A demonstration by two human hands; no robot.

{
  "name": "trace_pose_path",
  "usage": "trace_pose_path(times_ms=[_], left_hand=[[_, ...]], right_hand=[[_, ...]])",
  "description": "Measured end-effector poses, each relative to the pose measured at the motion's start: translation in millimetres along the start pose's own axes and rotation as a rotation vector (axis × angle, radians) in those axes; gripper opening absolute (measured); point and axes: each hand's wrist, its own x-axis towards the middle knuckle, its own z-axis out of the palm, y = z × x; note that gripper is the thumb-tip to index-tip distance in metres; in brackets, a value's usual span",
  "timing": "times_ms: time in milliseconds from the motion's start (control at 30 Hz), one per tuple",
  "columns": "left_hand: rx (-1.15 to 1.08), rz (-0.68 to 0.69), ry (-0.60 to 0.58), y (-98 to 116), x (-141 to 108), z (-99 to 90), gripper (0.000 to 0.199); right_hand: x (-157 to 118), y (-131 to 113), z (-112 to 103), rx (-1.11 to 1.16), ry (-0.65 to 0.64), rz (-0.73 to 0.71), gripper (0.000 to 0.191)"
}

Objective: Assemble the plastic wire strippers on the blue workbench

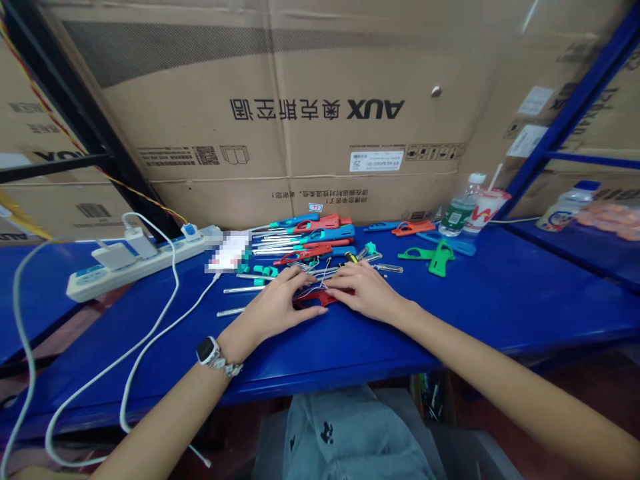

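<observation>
Both hands meet over a red lighter casing [320,298] on the blue table. My left hand [283,297] is curled over its left side, thumb lying along the front edge. My right hand [367,290] is closed at its right end, fingertips close together; what they pinch is partly hidden. Thin white wires [324,279] rise between the hands. Just behind the right fingers is a black-and-yellow piece [351,257]. Metal lighter tubes [245,289] stick out left of my left hand. Behind lies a row of long-nosed lighters [325,233] with blue and red handles.
A white power strip [145,257] with plugs and loose cables [170,293] lies left, beside a blurred-out flat item [230,252]. Green casings [440,257], orange casings [413,228], a water bottle [460,207], a drink cup [485,210] stand right. Cardboard [310,67] backs the table.
</observation>
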Motion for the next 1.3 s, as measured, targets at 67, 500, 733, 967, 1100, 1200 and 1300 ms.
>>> trace_pose_path(times_ms=[67,500,733,967,1100,1200,1300], left_hand=[[0.018,0.012,-0.036,0.3,-0.9,0.6,0.045],[0.044,0.065,-0.124,3.0,0.1,1.4,0.032],[0.058,0.091,-0.118,1.8,0.3,3.1,0.03],[0.063,0.098,-0.1,0.2,-0.2,4.7,0.035],[0.071,0.104,-0.089,1.6,-1.1,4.0,0.035],[0.084,0.112,-0.083,2.3,-1.2,4.1,0.034],[0.088,0.099,-0.085,2.0,-0.9,4.5,0.031]], right_hand=[[-3.3,1.1,-3.0,-0.035,-0.004,-0.012,0.022],[-10.7,-1.2,-4.8,0.036,0.05,0.024,0.02],[0.1,-8.6,-5.2,0.02,0.054,-0.019,0.01],[-2.4,-2.4,-18.8,-0.082,0.002,-0.086,0.015],[-7.9,1.4,-19.2,-0.012,0.042,-0.091,0.01],[-8.8,2.7,-14.5,-0.029,0.102,-0.122,0.01],[-6.3,2.5,-9.4,-0.1,0.11,-0.159,0.017]])
